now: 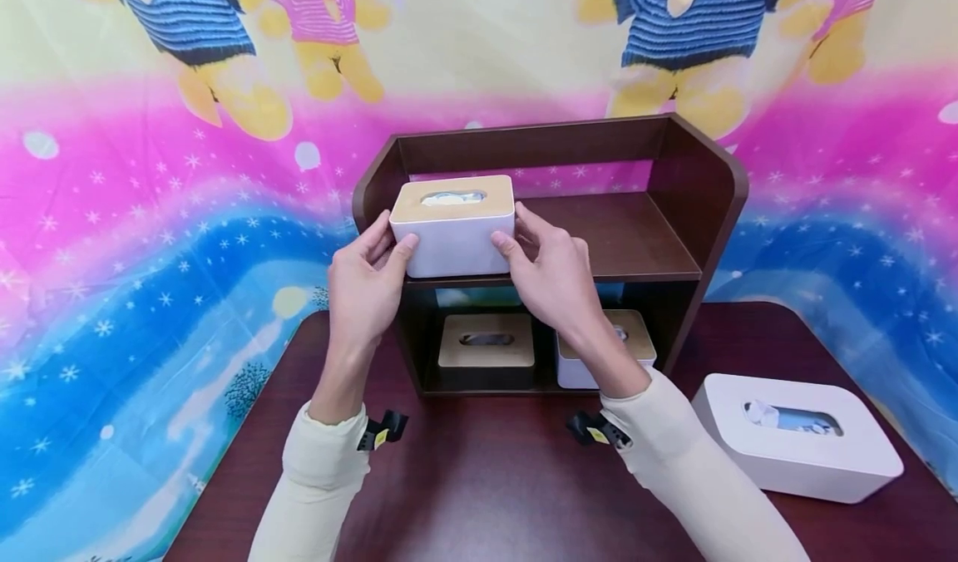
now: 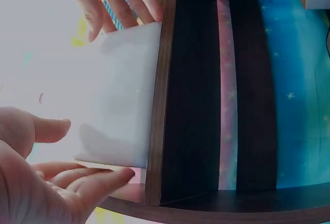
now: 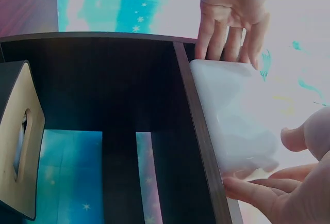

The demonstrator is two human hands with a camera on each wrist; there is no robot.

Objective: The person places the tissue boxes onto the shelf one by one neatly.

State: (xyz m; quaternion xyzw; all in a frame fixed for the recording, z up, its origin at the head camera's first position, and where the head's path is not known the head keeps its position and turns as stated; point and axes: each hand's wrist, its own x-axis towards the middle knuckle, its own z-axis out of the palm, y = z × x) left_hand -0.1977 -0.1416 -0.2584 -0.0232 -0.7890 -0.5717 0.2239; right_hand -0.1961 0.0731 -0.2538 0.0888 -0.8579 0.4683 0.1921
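A white tissue box (image 1: 452, 246) with a wood-coloured lid rests at the left front of the upper shelf, tissue showing in its slot. My left hand (image 1: 367, 283) holds its left side, the fingers along the side and the thumb by the front corner. My right hand (image 1: 557, 275) holds the right side in the same way. In the left wrist view, the box's plain front (image 2: 124, 95) stands between both hands, at the shelf edge. The right wrist view shows my right hand (image 3: 304, 175) at lower right, its fingers beside the box (image 3: 232, 115).
A dark brown two-level shelf (image 1: 621, 229) stands on the reddish-brown table (image 1: 486, 479). On its lower level are a dark tissue box with a wooden lid (image 1: 486, 346) and a white one (image 1: 580, 372), partly behind my right forearm. A larger white tissue box (image 1: 808, 446) lies at the right.
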